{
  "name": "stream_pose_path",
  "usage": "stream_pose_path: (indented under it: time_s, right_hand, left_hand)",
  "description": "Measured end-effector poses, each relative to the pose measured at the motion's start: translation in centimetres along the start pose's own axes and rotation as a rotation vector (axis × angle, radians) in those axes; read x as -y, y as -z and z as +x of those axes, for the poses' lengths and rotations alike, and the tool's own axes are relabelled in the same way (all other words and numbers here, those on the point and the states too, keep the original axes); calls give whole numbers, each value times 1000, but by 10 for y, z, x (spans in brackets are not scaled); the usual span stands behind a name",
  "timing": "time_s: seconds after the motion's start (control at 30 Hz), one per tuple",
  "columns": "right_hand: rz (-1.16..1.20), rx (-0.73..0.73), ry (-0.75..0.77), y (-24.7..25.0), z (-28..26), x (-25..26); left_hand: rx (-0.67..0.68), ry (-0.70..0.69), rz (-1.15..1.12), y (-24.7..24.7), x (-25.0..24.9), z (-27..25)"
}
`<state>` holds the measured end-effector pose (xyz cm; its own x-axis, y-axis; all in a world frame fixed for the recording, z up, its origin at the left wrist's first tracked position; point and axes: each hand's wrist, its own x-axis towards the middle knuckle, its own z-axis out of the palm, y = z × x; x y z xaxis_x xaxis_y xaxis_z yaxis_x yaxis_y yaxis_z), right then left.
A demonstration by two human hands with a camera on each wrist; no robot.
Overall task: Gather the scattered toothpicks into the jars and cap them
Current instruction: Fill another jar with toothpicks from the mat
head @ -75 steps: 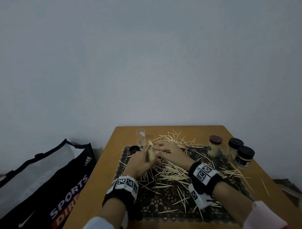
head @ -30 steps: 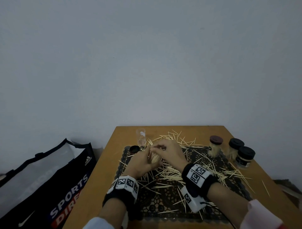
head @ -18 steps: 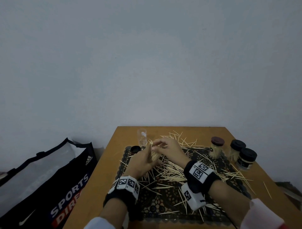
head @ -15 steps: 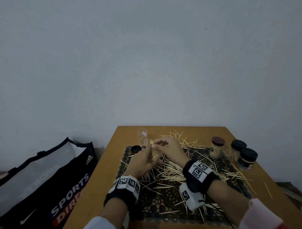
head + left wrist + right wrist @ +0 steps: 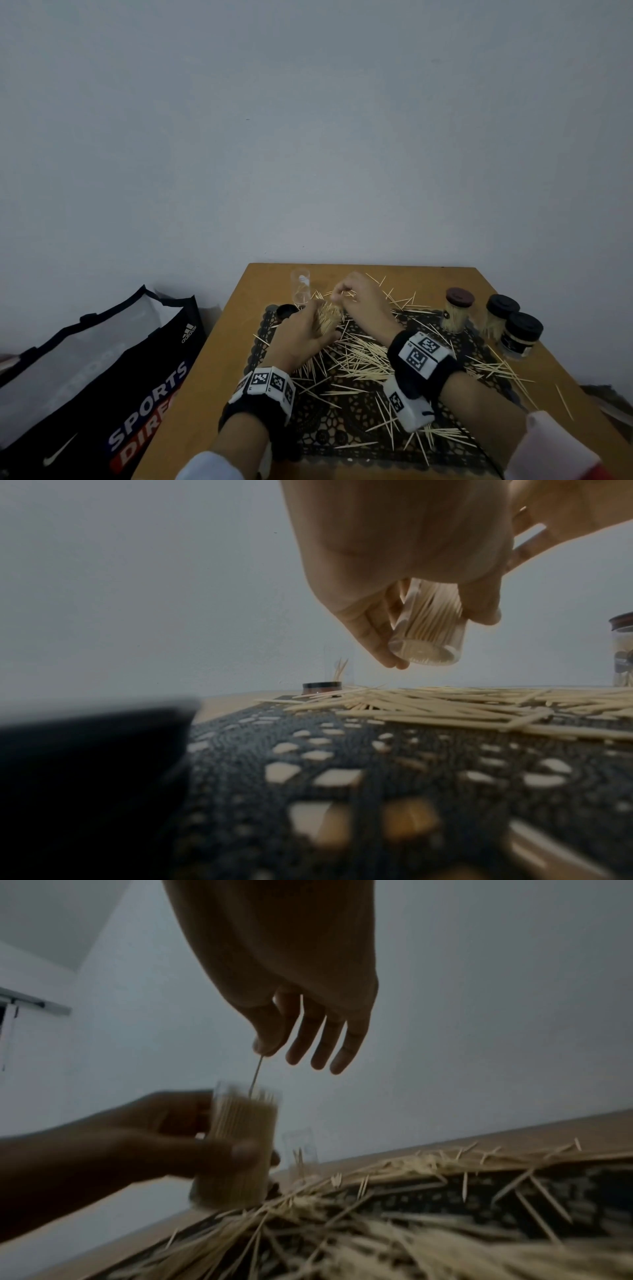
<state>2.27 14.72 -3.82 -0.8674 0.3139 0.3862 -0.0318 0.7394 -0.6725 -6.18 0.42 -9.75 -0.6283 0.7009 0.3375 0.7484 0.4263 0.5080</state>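
Observation:
My left hand (image 5: pixel 303 337) grips a clear jar (image 5: pixel 327 317) packed with toothpicks, held just above the black lace mat (image 5: pixel 342 428). In the left wrist view the jar (image 5: pixel 428 631) hangs tilted under my left hand (image 5: pixel 394 547). My right hand (image 5: pixel 265 1047) pinches a single toothpick (image 5: pixel 257 1074) between thumb and forefinger. Its lower tip reaches into the mouth of the jar (image 5: pixel 240 1145); the other fingers hang loose. Several loose toothpicks (image 5: pixel 359 359) lie scattered over the mat and table.
A second clear jar (image 5: pixel 301 289), with a few toothpicks in it, stands uncapped at the back left beside a black lid (image 5: pixel 287 311). Three capped jars (image 5: pixel 457 310) (image 5: pixel 501 313) (image 5: pixel 520 337) stand at the right. A sports bag (image 5: pixel 102 377) sits left of the wooden table (image 5: pixel 219 377).
My right hand has lifted away from the pile and now holds one toothpick over the jar's mouth. The left hand has kept the jar, shifting it slightly up and back.

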Motion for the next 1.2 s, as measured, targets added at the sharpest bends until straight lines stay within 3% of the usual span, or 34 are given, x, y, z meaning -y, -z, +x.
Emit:
stream_pose_path:
  time_s: [0.1, 0.23, 0.33, 0.4, 0.53, 0.67, 0.87, 1.0, 1.2]
  right_hand:
    - [81, 59, 5, -9, -3, -2]
    - [148, -35, 15, -9, -1, 3]
    - [171, 176, 65, -8, -2, 7]
    - [242, 233, 67, -6, -2, 10]
    - [318, 128, -25, -3, 9, 19]
    - [204, 308, -120, -10, 20, 18]
    - [-78, 484, -68, -41, 19, 14]
    - [-125, 623, -15, -59, 13, 25]
    - [-421, 458, 16, -90, 31, 22]
  left_hand:
    - [-23, -27, -18, 1, -3, -2]
    - [-107, -13, -43, 5, -8, -4]
    - [-165, 29, -69, 7, -9, -5]
    - [-226, 64, -112, 8, -8, -5]
    - [-313, 173, -44, 19, -2, -8]
    - [-340, 236, -7, 38, 7, -14]
    - [-426, 323, -12, 62, 37, -25]
    - [-389, 371, 18, 64, 52, -29]
    - [-367, 378, -3, 54, 51, -23]
